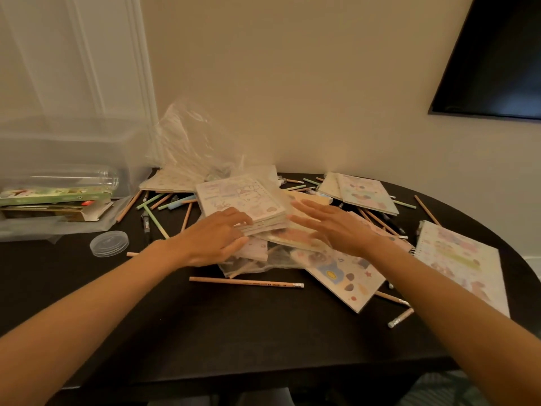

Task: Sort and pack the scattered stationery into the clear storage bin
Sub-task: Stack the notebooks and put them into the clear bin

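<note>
Pastel notebook stack (243, 197) pinched by left fingers (234, 219); right fingers (313, 208) splayed.

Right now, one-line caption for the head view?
Left hand grips a notebook stack, right hand open beside it; pencils litter the table, clear bin left.

Got the bin (58, 148) far left on the table (234, 332), lid (109, 243) just in front of it. Then the stack (240, 200) mid-table, bag (199, 142) right behind, a pencil (246, 282) in front. More notebooks (366, 194) back right, spiral notebook (456, 259) over at the right edge.
</note>
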Tool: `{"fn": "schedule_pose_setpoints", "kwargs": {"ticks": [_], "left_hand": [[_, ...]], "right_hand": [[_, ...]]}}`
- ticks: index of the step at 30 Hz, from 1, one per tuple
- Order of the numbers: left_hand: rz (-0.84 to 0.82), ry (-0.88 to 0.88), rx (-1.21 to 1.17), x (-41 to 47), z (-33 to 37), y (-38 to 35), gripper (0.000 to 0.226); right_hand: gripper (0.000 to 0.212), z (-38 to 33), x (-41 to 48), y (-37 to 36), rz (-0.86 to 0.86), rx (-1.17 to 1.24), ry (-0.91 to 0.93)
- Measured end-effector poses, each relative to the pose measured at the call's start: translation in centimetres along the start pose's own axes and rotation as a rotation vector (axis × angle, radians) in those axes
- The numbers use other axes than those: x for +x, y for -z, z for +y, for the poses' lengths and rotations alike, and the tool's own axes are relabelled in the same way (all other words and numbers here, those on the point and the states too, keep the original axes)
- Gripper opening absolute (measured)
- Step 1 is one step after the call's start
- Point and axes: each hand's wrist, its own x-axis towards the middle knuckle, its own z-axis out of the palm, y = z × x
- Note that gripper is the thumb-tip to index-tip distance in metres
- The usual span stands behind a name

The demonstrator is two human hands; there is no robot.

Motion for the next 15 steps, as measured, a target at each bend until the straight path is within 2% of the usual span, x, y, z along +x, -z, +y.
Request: {"fn": "schedule_pose_setpoints", "kwargs": {"ticks": [3, 5, 7, 10, 13, 15], "left_hand": [[0.014, 0.008, 0.045, -1.4, -1.1, 0.0, 0.091], [0.001, 0.021, 0.015, -1.9, -1.4, 0.1, 0.088], [-0.027, 0.020, -0.019, -2.2, -1.5, 0.3, 0.080], [-0.036, 0.009, -0.068, -2.7, -1.3, 0.6, 0.078], [-0.089, 0.042, -0.029, -3.2, -1.1, 0.8, 0.087], [-0.087, 0.053, 0.024, -3.1, -1.0, 0.4, 0.083]], "right_hand": [[0.055, -0.2, 0.1, 0.1, -0.099, 0.033, 0.032], [0.050, -0.3, 0.1, -0.3, -0.142, 0.174, -0.113], [0.039, -0.5, 0.6, -0.5, -0.070, 0.390, -0.316], [0.021, -0.7, 1.7, -0.3, 0.033, 0.704, -0.497], [0.018, -0.8, 2.2, 0.8, 0.075, 0.817, -0.582], [0.017, -0.7, 2.5, 1.0, 0.070, 0.862, -0.621]]}}
